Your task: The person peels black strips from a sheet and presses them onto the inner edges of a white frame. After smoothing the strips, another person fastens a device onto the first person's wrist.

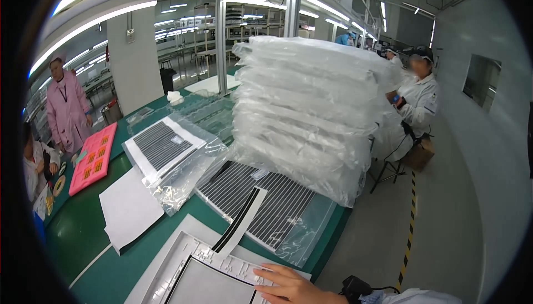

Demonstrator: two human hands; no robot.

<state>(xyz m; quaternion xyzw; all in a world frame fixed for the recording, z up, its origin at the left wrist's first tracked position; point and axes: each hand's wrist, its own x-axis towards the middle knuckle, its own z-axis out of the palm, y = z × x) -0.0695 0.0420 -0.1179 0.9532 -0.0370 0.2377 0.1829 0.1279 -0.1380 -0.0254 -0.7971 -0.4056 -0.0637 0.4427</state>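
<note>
White frame [222, 262] lay nearer than the bagged stack [305, 109], black edging [222, 271] apparently done along its visible inner sides; the right hand [288, 286] rested on it, fingers outstretched, gripping nothing visible, left hand unseen; the striped sheet [277, 204] before the stack looked mostly unused

Right hand [291, 286] — on white frame [219, 258] | black-and-white strip [247, 222] — over striped sheet [283, 207] | bagged stack [305, 98] behind

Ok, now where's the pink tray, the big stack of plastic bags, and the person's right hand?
Pink tray [76, 186], head view: bare part near its lower edge.
Stack of plastic bags [305, 109], head view: middle of its front side.
Right hand [288, 286], head view: back of the hand.
</note>
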